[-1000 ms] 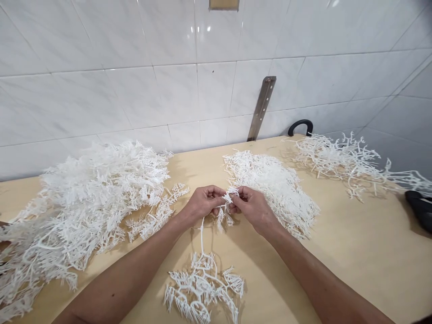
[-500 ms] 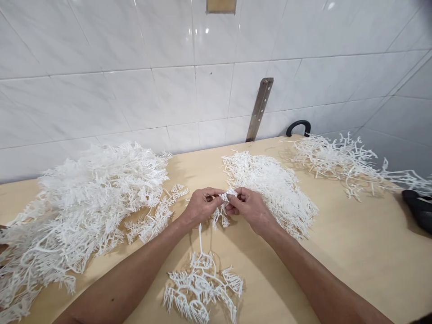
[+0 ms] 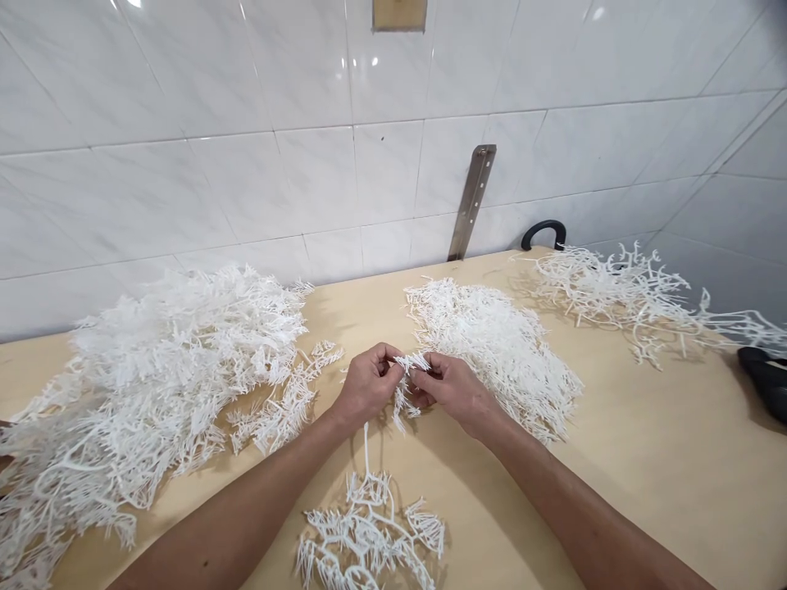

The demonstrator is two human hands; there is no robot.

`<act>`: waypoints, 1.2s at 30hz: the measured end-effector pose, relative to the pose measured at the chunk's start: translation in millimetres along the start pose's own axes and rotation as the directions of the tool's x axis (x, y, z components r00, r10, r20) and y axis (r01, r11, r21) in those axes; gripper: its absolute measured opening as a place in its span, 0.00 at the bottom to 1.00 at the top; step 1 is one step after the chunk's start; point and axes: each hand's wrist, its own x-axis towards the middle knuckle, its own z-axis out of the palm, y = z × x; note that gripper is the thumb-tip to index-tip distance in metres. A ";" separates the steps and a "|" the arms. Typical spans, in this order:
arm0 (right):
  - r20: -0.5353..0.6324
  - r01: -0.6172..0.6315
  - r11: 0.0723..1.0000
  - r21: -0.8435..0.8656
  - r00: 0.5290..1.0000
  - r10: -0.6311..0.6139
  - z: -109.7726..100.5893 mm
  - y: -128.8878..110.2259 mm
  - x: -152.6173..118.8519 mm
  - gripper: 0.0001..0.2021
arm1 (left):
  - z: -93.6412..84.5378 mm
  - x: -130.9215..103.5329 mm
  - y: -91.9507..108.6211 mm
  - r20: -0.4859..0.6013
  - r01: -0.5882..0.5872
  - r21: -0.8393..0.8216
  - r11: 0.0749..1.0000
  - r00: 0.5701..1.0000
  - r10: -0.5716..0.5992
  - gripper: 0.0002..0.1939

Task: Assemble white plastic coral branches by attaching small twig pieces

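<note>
1. White, finely branched strands form a large heap (image 3: 184, 360) well to the left of the person's left hand, spread across a pale wood-toned tabletop (image 3: 664, 426).
2. Between that heap and the left hand lies a smaller white clump (image 3: 283, 406), just beside the heap.
3. Thumb and fingers of the left hand (image 3: 369, 381) pinch one end of a small white sprig (image 3: 413, 361), held up between the two hands, its lower tufts dangling.
4. On the near side of the left hand rests a branched white piece (image 3: 369, 537), its single stem pointing toward that hand; whether the two touch cannot be told.
5. Closed on the sprig's other side are the thumb and fingers of the right hand (image 3: 453, 387).
6. Beyond the right hand, a perforated metal strip (image 3: 472, 205) leans against a tiled wall (image 3: 246, 197).
7. Just behind and right of the right hand sits a dense white pile (image 3: 492, 344).
8. Farther right of that hand: a curved black handle (image 3: 546, 229), tangled white stems (image 3: 615, 287) and a black object (image 3: 766, 383), cut off by the frame.
</note>
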 end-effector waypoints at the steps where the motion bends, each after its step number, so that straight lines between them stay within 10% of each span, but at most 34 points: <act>1: -0.002 0.014 0.999 -0.049 1.000 -0.014 -1.1 0.4 -0.1 0.11 | 0.1 -0.7 -1.3 -0.004 -0.031 0.039 0.999 0.999 0.031 0.06; 12: -0.073 0.122 0.956 -0.266 0.987 -0.146 -12.4 -26.0 -13.2 0.13 | -0.9 -2.6 -1.1 0.029 -0.237 0.333 0.913 0.970 0.242 0.07; 27: -0.052 0.083 0.995 -0.053 0.995 -0.086 -13.9 -12.0 -4.6 0.16 | -3.5 -3.9 -7.1 0.152 -0.460 0.528 0.714 0.878 0.454 0.12; 36: -0.008 0.075 0.996 0.045 0.997 -0.075 -18.4 -15.6 -5.8 0.16 | -2.4 -2.6 4.1 0.108 -0.302 0.375 0.876 0.953 0.282 0.13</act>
